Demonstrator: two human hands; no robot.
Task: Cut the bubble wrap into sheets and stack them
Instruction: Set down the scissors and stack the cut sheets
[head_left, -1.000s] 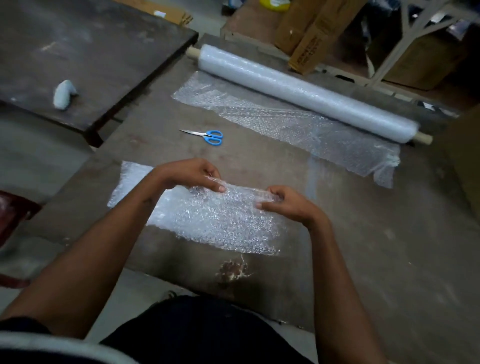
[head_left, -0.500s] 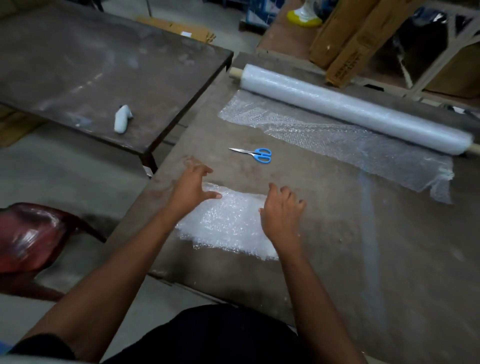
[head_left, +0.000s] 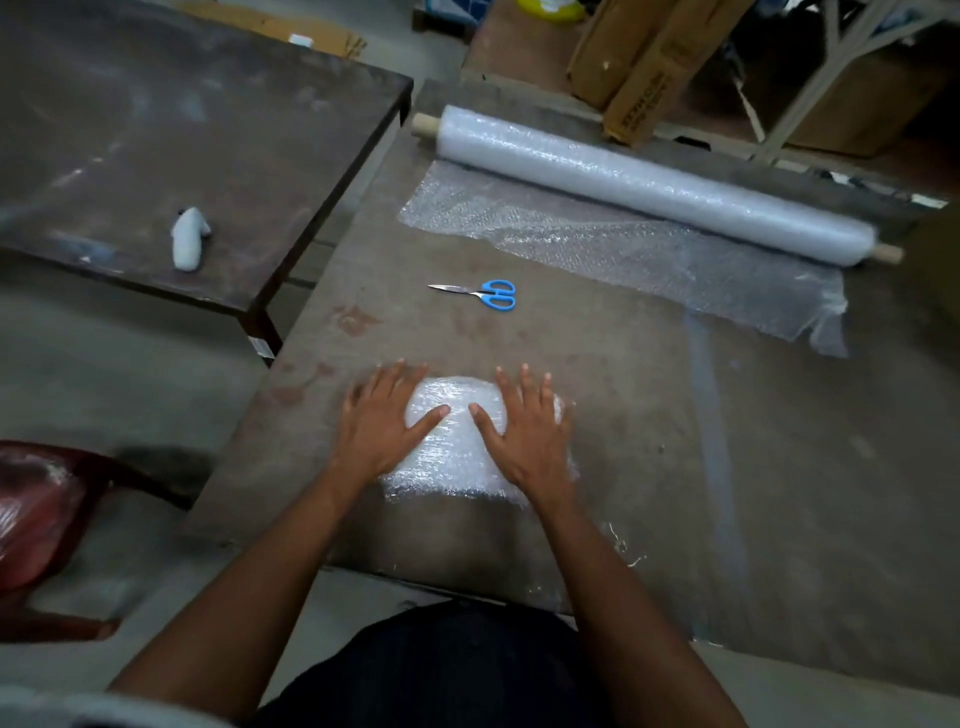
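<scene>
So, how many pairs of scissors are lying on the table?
1. The blue-handled scissors lie on the table, between the unrolled bubble wrap and the cut sheets under the two hands. Nothing in view looks able to hide another pair.

A big brown table (head_left: 649, 415) fills the middle and right of the picture. Near its bottom middle lies a small folded sheet of bubble wrap (head_left: 457, 447), with two flat hands on top of it. A little above, blue scissors (head_left: 480, 294) lie on the bare top. At the upper right, a long roll of bubble wrap (head_left: 649, 184) lies slanted, with a loose sheet (head_left: 623, 249) spread out from it. A darker table (head_left: 182, 104) stands at the upper left, with a small white thing (head_left: 188, 238) on it.
</scene>
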